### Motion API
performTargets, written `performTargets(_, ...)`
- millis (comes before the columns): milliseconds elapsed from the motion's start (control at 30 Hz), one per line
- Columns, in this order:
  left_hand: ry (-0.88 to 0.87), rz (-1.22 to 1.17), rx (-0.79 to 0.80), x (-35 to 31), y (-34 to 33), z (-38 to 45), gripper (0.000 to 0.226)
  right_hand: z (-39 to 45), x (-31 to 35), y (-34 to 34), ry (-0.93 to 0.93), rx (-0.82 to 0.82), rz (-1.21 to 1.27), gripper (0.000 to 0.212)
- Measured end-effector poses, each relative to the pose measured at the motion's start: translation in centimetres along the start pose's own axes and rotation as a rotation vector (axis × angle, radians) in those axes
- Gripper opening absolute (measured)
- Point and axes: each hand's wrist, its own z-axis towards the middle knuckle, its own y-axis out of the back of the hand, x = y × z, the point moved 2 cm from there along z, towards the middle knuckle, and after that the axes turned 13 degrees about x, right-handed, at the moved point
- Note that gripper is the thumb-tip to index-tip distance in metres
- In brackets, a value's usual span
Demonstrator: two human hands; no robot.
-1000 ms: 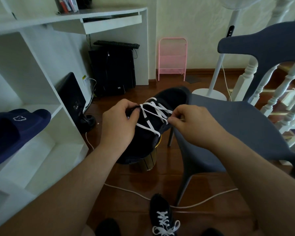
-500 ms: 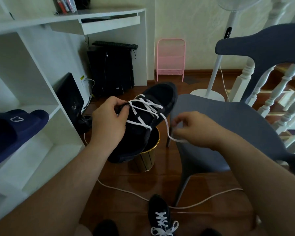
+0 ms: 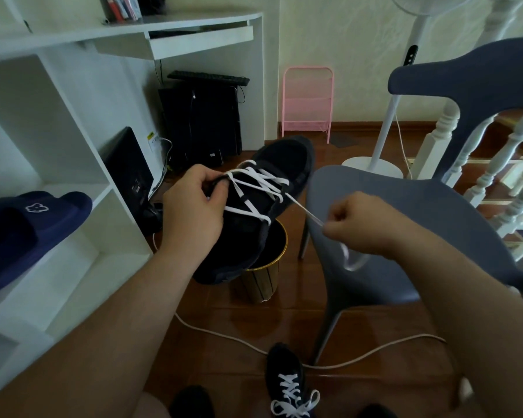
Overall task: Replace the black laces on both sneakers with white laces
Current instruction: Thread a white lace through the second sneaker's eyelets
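Note:
A black sneaker [image 3: 281, 164] is held in the air above a gold bin, toe pointing away. A white lace [image 3: 254, 188] criss-crosses its eyelets. My left hand [image 3: 194, 212] grips the sneaker's left side near the tongue, thumb on the lace. My right hand [image 3: 360, 224] pinches the lace's free end, drawn taut out to the right of the shoe; the slack loops down below the fist. A second black sneaker [image 3: 287, 384] with tied white laces stands on the floor at the bottom.
A grey chair [image 3: 405, 224] stands right under my right hand. The gold bin [image 3: 266, 276] sits below the held shoe. White shelves [image 3: 73, 224] with a navy slipper [image 3: 27, 230] are at left. A white cable [image 3: 224, 336] crosses the wooden floor. A fan stand [image 3: 375, 164] and banisters are behind.
My right hand left the eyelets and pulled the lace end out to the right until it ran taut. The held sneaker shifted slightly left with my left hand.

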Motion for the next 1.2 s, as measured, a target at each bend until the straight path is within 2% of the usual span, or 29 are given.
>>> performTargets(67,0.008,0.014,0.004,0.3,0.2,0.0,0.006,-0.1,-1.0,-0.1,-0.12,0.195,-0.141,0.022)
performTargets(100,0.009,0.028,0.013,0.3,0.1,0.0,0.007,-0.2,-1.2,-0.3,-0.119,0.234,-0.125,0.017)
performTargets(167,0.008,0.045,0.03,0.3,-0.3,-0.1,0.009,-0.2,-0.5,-0.5,-0.005,0.147,0.014,0.008)
performTargets(233,0.006,0.035,0.049,0.0,-0.7,-0.2,0.011,0.0,0.9,-0.8,0.141,-0.042,0.176,0.006)
performTargets(333,0.0,0.024,0.066,-0.6,-1.2,-0.5,0.01,0.3,2.5,-1.5,0.213,-0.213,0.238,0.013)
performTargets(533,-0.008,0.04,0.083,-0.9,-1.4,-0.6,0.008,0.6,2.5,-2.3,0.218,-0.259,0.284,0.018)
performTargets(600,0.0,0.037,0.075,-0.7,-1.0,-0.4,0.009,0.6,2.1,-1.9,0.228,-0.241,0.367,0.019)
performTargets(667,0.003,0.032,0.056,-0.4,-0.3,-0.1,0.009,0.6,1.2,-1.1,0.158,-0.215,0.374,0.021)
performTargets(767,0.017,0.032,0.027,0.1,0.6,0.3,0.009,0.6,-0.4,-0.5,-0.073,-0.001,0.043,0.025)
performTargets(833,0.019,0.048,0.039,0.2,0.6,0.3,0.008,0.4,-0.7,-1.0,-0.108,0.112,-0.005,0.018)
performTargets(900,0.014,0.058,0.071,0.0,0.2,0.1,0.008,0.3,0.0,-1.2,0.006,0.04,0.119,0.008)
performTargets(967,0.007,0.048,0.099,-0.3,-0.3,-0.2,0.009,0.4,1.2,-1.4,0.134,-0.108,0.215,0.003)
performTargets(1033,0.0,0.039,0.111,-0.7,-0.7,-0.4,0.008,0.6,2.2,-1.6,0.193,-0.216,0.263,0.006)
performTargets(1100,-0.003,0.042,0.117,-1.0,-1.0,-0.5,0.008,0.7,2.6,-2.0,0.197,-0.254,0.26,0.011)
performTargets(1200,-0.009,0.059,0.133,-1.2,-1.3,-0.7,0.008,0.8,2.5,-2.2,0.198,-0.221,0.236,0.014)
